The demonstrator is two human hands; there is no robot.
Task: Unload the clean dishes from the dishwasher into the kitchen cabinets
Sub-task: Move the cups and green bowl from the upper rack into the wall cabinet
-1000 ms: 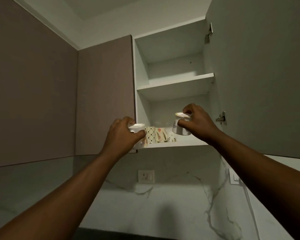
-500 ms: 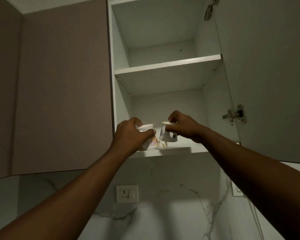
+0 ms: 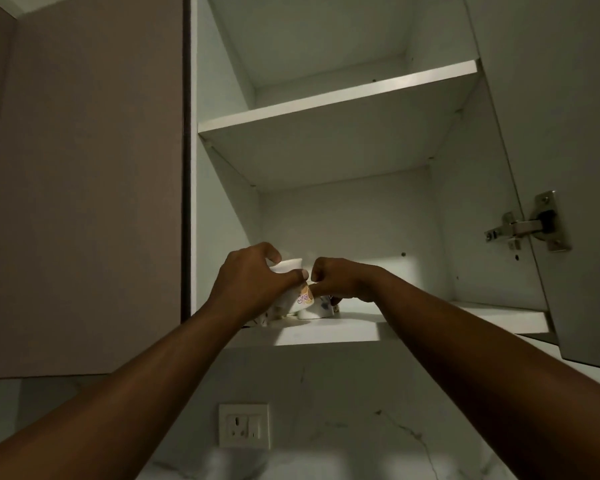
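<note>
Our left hand (image 3: 253,282) grips an upturned cup (image 3: 293,287) above the bottom shelf (image 3: 329,332), our right hand (image 3: 340,280) at its three o'clock pinching another cup (image 3: 321,306) set there.

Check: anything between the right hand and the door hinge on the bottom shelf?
Nothing: head view shows bare bottom shelf from right hand to hinge.

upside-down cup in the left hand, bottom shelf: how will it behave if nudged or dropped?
The white patterned cup in the left hand looks like glazed ceramic: rigid, probably slick, likely to chip against the neighbouring cups. Inverted on its wider rim, it should sit stable on the white bottom shelf, sliding rather than tipping.
</note>
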